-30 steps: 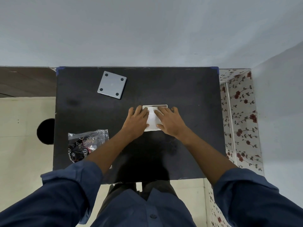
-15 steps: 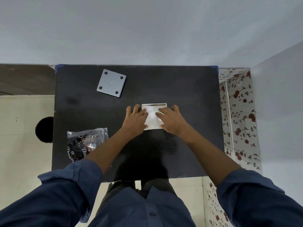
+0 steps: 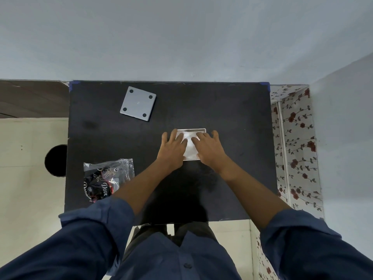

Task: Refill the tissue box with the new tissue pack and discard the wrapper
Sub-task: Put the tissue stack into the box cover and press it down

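Note:
A small white tissue box (image 3: 191, 130) stands open in the middle of the black table (image 3: 222, 110), with a stack of white tissues (image 3: 189, 148) inside it. My left hand (image 3: 172, 148) lies flat on the left part of the stack, fingers spread. My right hand (image 3: 207, 147) lies flat on the right part in the same way. Both hands cover much of the box. The grey square lid (image 3: 138, 103), with dark round feet at its corners, rests at the far left of the table. The empty clear and black wrapper (image 3: 107, 176) lies crumpled near the front left.
A dark round opening (image 3: 56, 160) shows on the pale surface left of the table. A floral-patterned surface (image 3: 294, 148) runs along the table's right side. A plain wall stands behind the table's far edge.
Both hands stay flat on the tissues. Their fingers have spread a little and reach slightly nearer the box's far rim.

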